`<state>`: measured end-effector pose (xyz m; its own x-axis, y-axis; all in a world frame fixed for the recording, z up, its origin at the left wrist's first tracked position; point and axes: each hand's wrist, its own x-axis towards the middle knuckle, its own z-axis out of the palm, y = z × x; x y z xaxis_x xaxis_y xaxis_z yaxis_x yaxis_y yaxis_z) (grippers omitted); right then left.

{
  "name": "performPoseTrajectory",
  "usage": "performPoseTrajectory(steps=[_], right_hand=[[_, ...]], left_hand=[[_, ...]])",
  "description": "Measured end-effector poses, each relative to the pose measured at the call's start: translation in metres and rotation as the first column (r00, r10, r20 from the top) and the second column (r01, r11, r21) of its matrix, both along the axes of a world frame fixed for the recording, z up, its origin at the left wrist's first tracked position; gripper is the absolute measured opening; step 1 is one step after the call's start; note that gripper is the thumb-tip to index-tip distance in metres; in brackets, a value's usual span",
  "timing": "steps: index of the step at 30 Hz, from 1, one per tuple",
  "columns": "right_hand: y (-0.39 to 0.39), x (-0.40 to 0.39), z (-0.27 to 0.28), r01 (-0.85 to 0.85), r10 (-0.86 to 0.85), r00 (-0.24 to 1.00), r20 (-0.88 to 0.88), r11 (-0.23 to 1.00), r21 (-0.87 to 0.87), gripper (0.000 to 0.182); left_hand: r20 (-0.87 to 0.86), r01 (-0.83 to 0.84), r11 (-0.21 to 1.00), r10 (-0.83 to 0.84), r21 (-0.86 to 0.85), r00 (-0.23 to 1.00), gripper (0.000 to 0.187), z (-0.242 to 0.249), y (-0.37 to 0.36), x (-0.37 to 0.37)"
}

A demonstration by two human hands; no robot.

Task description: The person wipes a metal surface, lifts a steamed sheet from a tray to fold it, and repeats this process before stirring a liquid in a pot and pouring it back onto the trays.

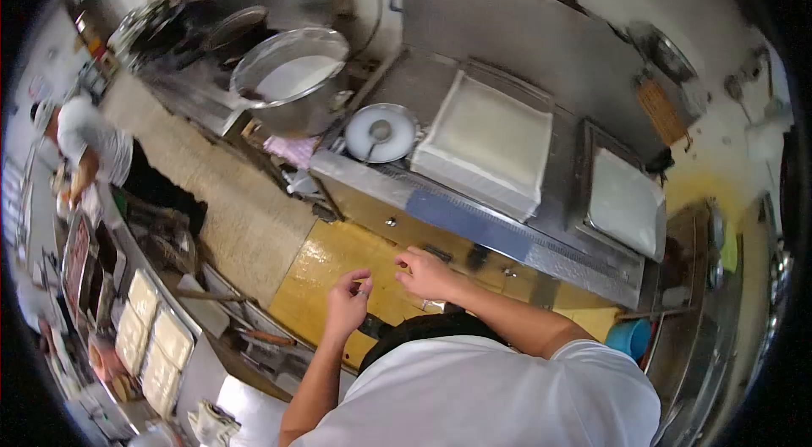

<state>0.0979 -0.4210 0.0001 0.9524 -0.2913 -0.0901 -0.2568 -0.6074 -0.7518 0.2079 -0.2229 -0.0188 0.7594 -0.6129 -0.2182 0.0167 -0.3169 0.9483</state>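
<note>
My left hand [348, 303] is raised in front of my body over the yellow floor, its fingers curled loosely and apart, with a ring on one finger. To its right, my right hand [425, 274] hangs in the air with bent fingers and nothing visible in it. The hands do not touch each other. Beyond them, on the metal counter [406, 185], are a round dish of white liquid [395, 126] with a ladle [381, 131] in it, a large cloth-lined square tray [491, 136] and a smaller white-covered tray [624, 197].
A large pot of white liquid [292, 79] stands at the upper left. Pale rectangular slabs [161, 367] lie on the left worktop. A person in a white shirt [95, 142] bends over that worktop further back. A blue bucket [628, 337] is at the lower right.
</note>
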Motion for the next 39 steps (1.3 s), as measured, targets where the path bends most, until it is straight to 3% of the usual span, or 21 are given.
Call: performPoseTrajectory(steps=[4,6,13,16,19,22,26,32,36,39], right_hand=[[-0.044,-0.047,-0.014,0.155,-0.154,0.987,0.035,0.988,-0.020,0.032],[-0.065,-0.072,-0.023,0.220,-0.219,0.975,0.026,0.975,-0.025,0.034],[-0.132,-0.153,-0.059,0.349,-0.357,0.932,-0.060,0.931,-0.104,0.062],[-0.153,-0.182,-0.086,0.311,-0.341,0.933,-0.111,0.923,-0.225,0.073],[-0.171,-0.211,-0.105,0.292,-0.348,0.924,-0.157,0.909,-0.298,0.080],[-0.183,-0.246,-0.119,0.239,-0.352,0.908,-0.225,0.880,-0.411,0.080],[-0.190,-0.276,-0.134,0.243,-0.367,0.917,-0.156,0.824,-0.512,0.068],[-0.191,-0.292,-0.154,0.455,-0.560,0.826,-0.069,0.734,-0.504,0.072],[-0.191,-0.324,-0.158,0.493,-0.665,0.732,-0.150,0.668,-0.558,0.071],[-0.187,-0.350,-0.149,0.494,-0.707,0.678,-0.201,0.640,-0.588,0.073]], left_hand=[[0.014,0.146,0.986,-0.147,0.081,0.989,0.033,0.005,-0.069,-0.027],[0.111,0.264,0.956,-0.278,0.124,0.954,0.041,0.008,-0.104,-0.043],[0.379,0.561,0.777,-0.629,0.284,0.679,0.069,-0.047,-0.220,-0.095],[0.440,0.569,0.673,-0.740,0.472,0.510,0.079,-0.075,-0.273,-0.124],[0.320,0.581,0.455,-0.890,0.675,0.324,0.085,-0.091,-0.306,-0.149],[0.257,0.422,0.313,-0.949,0.851,0.185,0.086,-0.103,-0.318,-0.170],[0.207,0.421,0.271,-0.959,0.866,0.193,0.090,-0.101,-0.324,-0.170],[0.102,0.379,0.136,-0.989,0.915,0.109,0.087,-0.092,-0.331,-0.171],[0.153,0.342,0.171,-0.985,0.924,0.081,0.086,-0.091,-0.331,-0.181],[0.249,0.422,0.235,-0.968,0.876,0.022,0.087,-0.084,-0.329,-0.208]])
